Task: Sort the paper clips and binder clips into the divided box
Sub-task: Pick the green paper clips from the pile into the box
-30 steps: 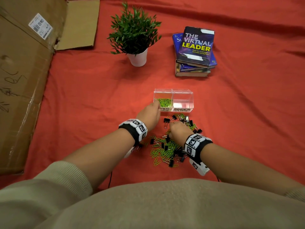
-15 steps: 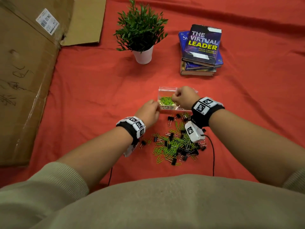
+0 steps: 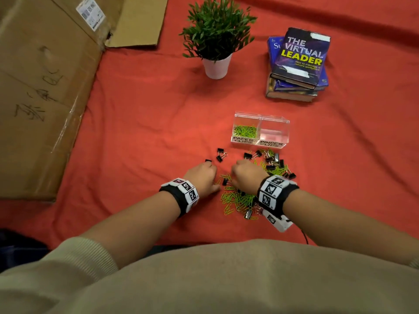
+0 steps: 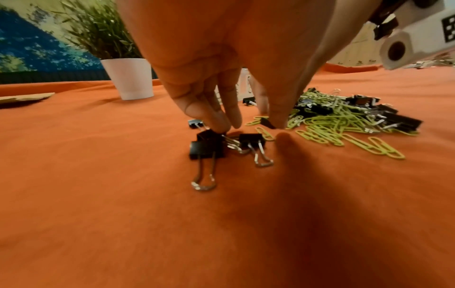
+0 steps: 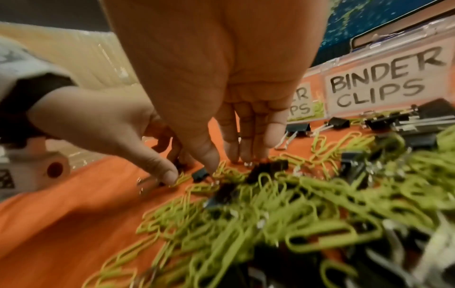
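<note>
A clear divided box stands on the red cloth; its left half, labelled PAPER CLIPS, holds green paper clips, and the BINDER CLIPS half looks empty. In front of it lies a mixed pile of green paper clips and black binder clips. My left hand reaches down at the pile's left edge, its fingertips touching a black binder clip and its thumb apart. My right hand points straight down into the pile, fingertips on the clips; I see nothing lifted.
Two loose binder clips lie left of the box. A potted plant and a stack of books stand further back. Flattened cardboard covers the left side.
My right hand has come back from over the box down to the pile. My left hand has dropped from beside the box's front to the binder clips at the pile's left edge.
</note>
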A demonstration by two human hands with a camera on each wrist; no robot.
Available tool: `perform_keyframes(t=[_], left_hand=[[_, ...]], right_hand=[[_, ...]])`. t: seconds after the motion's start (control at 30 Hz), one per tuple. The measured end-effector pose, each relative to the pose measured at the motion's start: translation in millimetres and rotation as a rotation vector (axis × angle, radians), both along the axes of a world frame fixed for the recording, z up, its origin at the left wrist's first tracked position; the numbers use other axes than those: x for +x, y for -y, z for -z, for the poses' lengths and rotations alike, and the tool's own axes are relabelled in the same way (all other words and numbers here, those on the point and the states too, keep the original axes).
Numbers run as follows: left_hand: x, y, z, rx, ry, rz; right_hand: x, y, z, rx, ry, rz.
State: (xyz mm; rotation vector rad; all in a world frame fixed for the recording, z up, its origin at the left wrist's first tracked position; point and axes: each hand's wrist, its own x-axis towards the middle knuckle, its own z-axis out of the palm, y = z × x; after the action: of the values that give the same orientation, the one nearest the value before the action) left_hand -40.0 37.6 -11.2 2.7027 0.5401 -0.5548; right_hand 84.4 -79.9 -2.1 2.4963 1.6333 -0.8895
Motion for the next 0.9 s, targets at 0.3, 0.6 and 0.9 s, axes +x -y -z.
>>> perform_keyframes(t=[0.3, 0.6, 0.9], left_hand=[[1.3, 3.0, -1.2, 0.042, -0.096, 0.105], [4.9, 8.2, 1.5, 0.102, -0.121, 0.186], [10.6, 2.0, -4.9, -0.075, -0.09, 0.039]], right_hand=[[-12.4, 17.1, 13.5, -0.051, 0.112, -0.079], [-0.6, 16.6, 0.1, -0.034, -0.051, 0.113], [57.1, 34.8, -23.5, 0.238, -0.56, 0.683]])
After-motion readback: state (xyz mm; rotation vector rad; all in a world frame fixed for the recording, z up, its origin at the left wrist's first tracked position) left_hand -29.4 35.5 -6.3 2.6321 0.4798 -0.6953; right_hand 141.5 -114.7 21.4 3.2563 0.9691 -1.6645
